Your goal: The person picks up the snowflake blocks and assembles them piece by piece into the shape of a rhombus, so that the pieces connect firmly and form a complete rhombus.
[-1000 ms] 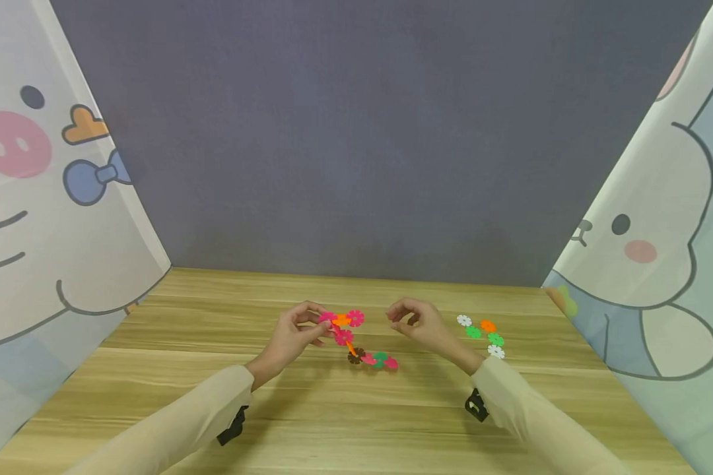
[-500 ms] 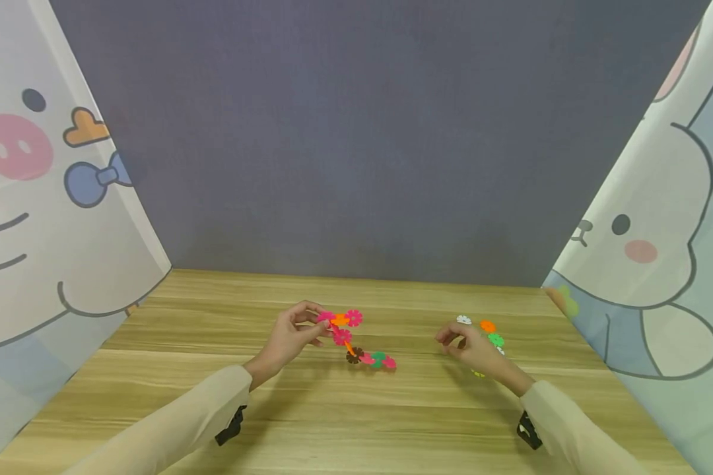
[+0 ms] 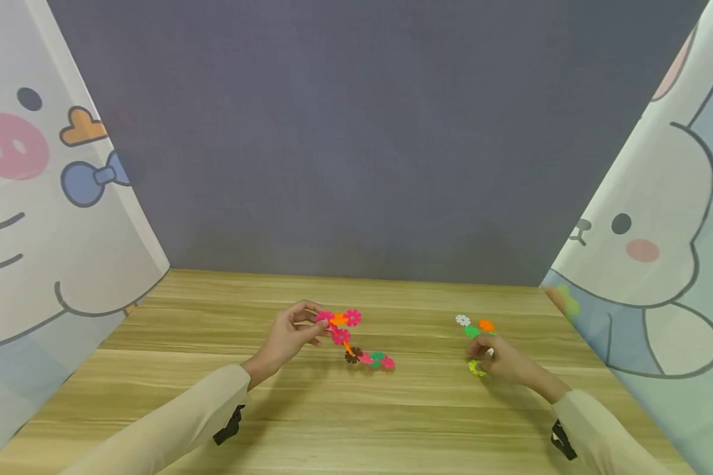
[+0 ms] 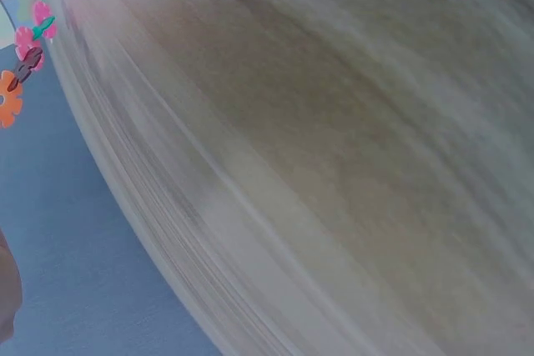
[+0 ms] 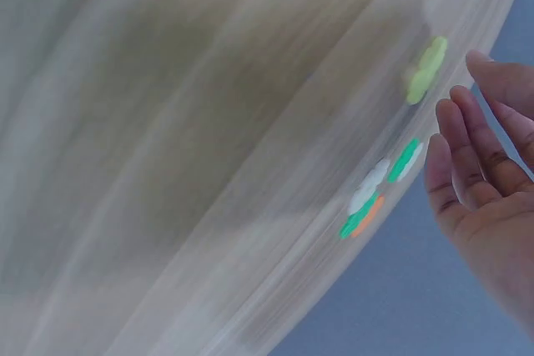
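Note:
My left hand [image 3: 288,335] pinches one end of a chain of flower-shaped plastic interlocking discs [image 3: 341,336] between thumb and fingers. Pink, orange, brown and dark green discs make up the chain, which slants down to the right over the table. Part of it, with an orange disc [image 4: 10,99], shows at the left wrist view's edge. My right hand [image 3: 504,359] is low over the loose discs on the right, thumb and fingertips close by a yellow-green disc [image 3: 475,368]. In the right wrist view, the fingers are loosely bent and apart from that disc [image 5: 427,71].
Beyond the right hand lie a white disc [image 3: 463,320], an orange disc [image 3: 486,325] and a green disc [image 3: 472,332]; others are partly covered by the hand. A dark grey panel [image 3: 356,145] stands at the back of the wooden table [image 3: 344,422], with cartoon-printed panels at both sides.
The right hand has moved from beside the chain rightward and down to the loose discs, bringing it near the yellow-green one. The left hand keeps its grip on the chain, nearly still.

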A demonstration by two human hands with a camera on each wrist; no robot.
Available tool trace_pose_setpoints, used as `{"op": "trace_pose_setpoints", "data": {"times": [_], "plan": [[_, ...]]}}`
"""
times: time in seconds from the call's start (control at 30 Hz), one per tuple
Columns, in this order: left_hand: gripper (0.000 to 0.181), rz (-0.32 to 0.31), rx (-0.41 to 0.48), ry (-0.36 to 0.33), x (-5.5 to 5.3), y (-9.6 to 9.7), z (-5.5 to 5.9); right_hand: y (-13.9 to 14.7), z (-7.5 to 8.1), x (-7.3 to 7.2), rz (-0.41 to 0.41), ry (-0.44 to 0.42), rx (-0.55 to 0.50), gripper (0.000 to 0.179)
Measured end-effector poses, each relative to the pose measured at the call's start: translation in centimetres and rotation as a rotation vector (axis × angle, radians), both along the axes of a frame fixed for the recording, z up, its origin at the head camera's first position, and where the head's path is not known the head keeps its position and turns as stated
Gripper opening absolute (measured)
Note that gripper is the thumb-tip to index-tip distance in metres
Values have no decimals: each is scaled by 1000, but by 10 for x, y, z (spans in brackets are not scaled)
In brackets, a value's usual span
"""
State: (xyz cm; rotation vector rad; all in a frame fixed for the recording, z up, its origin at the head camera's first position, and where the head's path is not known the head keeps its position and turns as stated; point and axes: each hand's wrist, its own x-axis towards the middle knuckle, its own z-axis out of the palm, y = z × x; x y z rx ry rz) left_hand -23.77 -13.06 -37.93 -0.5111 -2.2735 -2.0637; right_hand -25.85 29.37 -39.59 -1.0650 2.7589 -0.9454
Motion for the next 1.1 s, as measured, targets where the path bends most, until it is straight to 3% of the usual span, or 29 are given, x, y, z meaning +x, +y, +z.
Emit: {"op": "trace_pose_setpoints", "data": {"times": [0.43, 0.77, 1.1], "plan": [[29, -5, -12, 14, 0, 0, 1, 7, -3, 5, -64, 39, 118, 26], [29, 2, -23, 18, 0, 0, 0, 5, -3, 2, -78, 39, 124, 28], [29, 7, -27, 14, 1, 0, 0, 5, 9, -4, 20, 14, 57, 14]]}}
